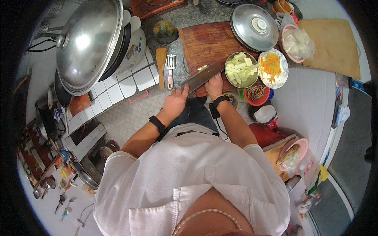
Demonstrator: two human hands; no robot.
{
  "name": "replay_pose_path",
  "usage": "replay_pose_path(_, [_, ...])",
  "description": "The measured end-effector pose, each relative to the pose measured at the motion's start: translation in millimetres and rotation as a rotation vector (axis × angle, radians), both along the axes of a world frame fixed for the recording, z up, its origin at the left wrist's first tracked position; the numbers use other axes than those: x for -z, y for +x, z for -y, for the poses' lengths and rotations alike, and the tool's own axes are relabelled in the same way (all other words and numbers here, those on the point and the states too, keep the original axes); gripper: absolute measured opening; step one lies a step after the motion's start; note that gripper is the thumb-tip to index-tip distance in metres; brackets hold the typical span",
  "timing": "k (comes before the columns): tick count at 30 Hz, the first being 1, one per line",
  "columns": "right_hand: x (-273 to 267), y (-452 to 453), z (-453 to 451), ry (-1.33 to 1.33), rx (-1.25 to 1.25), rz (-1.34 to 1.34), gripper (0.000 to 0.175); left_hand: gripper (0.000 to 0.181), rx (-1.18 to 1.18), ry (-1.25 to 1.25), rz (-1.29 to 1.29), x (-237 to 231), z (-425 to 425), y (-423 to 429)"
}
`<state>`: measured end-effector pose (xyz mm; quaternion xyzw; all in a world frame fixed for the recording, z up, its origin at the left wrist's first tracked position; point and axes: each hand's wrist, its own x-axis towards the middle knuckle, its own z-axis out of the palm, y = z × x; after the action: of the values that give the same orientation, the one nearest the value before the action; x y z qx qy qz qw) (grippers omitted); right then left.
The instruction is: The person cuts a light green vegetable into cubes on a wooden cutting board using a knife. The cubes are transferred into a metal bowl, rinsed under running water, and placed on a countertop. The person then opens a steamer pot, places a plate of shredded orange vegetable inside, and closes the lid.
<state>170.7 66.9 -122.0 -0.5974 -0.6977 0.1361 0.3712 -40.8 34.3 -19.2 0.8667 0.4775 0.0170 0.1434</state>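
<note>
My left hand (175, 100) grips the handle of a wide-bladed kitchen knife (202, 76), its index finger lying along the blade. The blade slants across the near left part of a wooden cutting board (203, 41). Close behind the blade's far end is my right hand (215, 85), its fingertips partly hidden by the knife; whether they hold anything cannot be seen. A small pale vegetable piece (202, 67) lies just beyond the blade. To the right, a metal bowl (241, 70) holds pale green vegetable chunks, beside a white plate (284, 79) of orange and pale shreds.
Left of the board lie a wooden spatula (161, 67) and a peeler (170, 72), with a mottled green gourd (165, 32) behind. A large lidded pot (88, 44) stands at left. A metal lid (254, 28) rests on the board's far right. A red basin (257, 96) sits below the counter.
</note>
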Motion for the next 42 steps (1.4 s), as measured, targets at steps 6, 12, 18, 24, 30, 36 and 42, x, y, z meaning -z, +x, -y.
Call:
replay_pose_path(6, [-3.0,0.0,-0.6,-0.009,0.012,0.035,0.041,0.054,-0.021,0.028,-0.059,11.4,-3.1,15.9])
replay_pose_path(12, [-13.1,-1.5,-1.2,-0.038,0.018,0.040,0.031,0.047,-0.075,-0.050,-0.004,10.2,-12.4,16.6])
replay_pose_path(18, [-27.1,-5.4,-5.5,-0.080,0.036,-0.008,0.025,0.041,-0.197,-0.225,0.268,-12.4,-33.0,-9.2])
replay_pose_path(24, [-38.2,-9.4,-23.4,-0.232,-0.051,0.355,0.034,0.039,-0.133,-0.100,0.279,-40.7,-29.1,-23.5])
replay_pose_path(30, [-40.5,-19.9,-20.1,-0.403,-0.147,0.628,0.022,0.040,-0.113,-0.085,0.332,-62.0,-28.3,-21.0])
replay_pose_path(36, [-76.8,6.7,-4.3,-0.306,-0.016,0.172,0.013,0.042,-0.096,-0.086,0.343,-83.0,-39.4,-16.2])
replay_pose_path(42, [-128.3,79.9,12.2,-0.112,0.329,0.213,0.035,0.036,-0.006,-0.349,0.479,-101.8,-44.8,0.6])
